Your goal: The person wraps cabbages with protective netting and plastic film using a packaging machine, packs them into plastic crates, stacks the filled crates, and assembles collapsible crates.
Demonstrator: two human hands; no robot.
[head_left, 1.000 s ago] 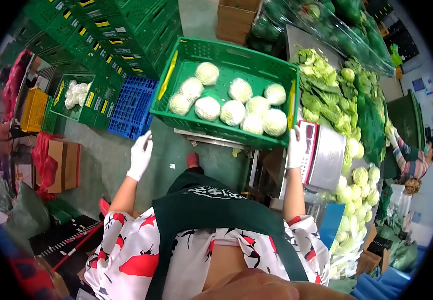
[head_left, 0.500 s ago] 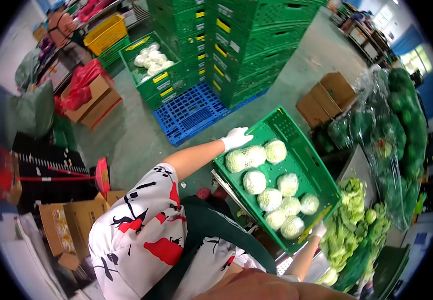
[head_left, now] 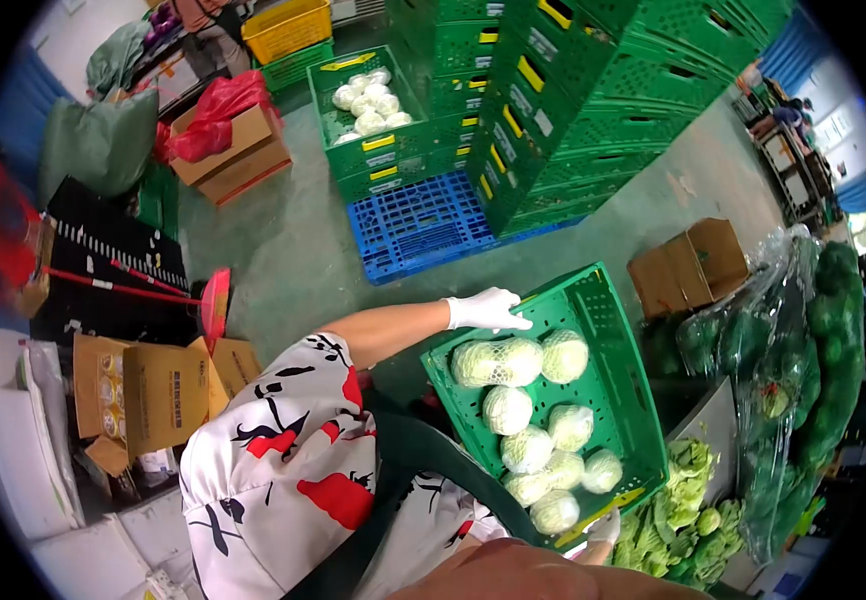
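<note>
A green crate [head_left: 608, 345] with several pale cabbages [head_left: 527, 449] in white netting is held in front of my body, tilted in view. My left hand [head_left: 489, 310], in a white glove, is closed on the crate's upper left end. At the lower right end, by the yellow handle strip, my right hand [head_left: 605, 526] grips the crate; it is partly hidden by the rim. Leafy green vegetables [head_left: 688, 480] lie just beyond my right hand.
A blue pallet [head_left: 418, 222] bears tall stacks of green crates [head_left: 593, 110] and a lower crate of white vegetables [head_left: 368, 105]. Cardboard boxes [head_left: 688, 265] stand on the floor. Wrapped green produce [head_left: 803, 350] is at the right. A person stands at the top left, others far right.
Both hands have taken hold of the crate's ends and it has been turned. The view has swung left, bringing the pallet and stacks closer to the middle.
</note>
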